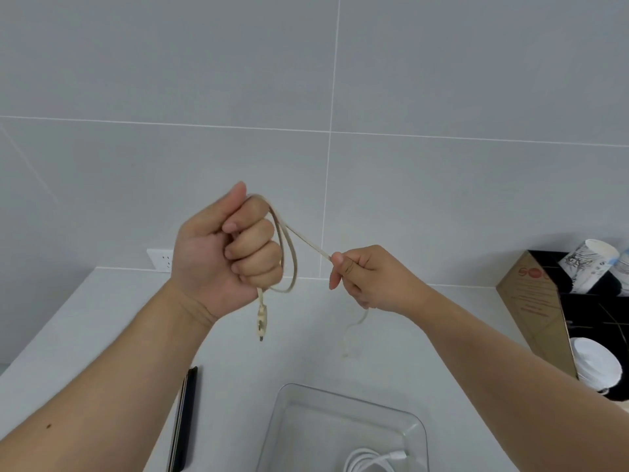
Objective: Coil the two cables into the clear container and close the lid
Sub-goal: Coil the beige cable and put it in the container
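Head view: beige cable (308, 242) stretched between both hands' fingers (253, 253).

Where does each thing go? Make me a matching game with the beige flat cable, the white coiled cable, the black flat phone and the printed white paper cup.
Things
1. beige flat cable
2. white coiled cable
3. black flat phone
4. printed white paper cup

Places
A. in the brown cardboard box
B. inside the clear plastic container
C. looped in the left hand, pinched by the right hand
D. lying on the white counter

Pairs: 1-C, 2-B, 3-D, 4-A
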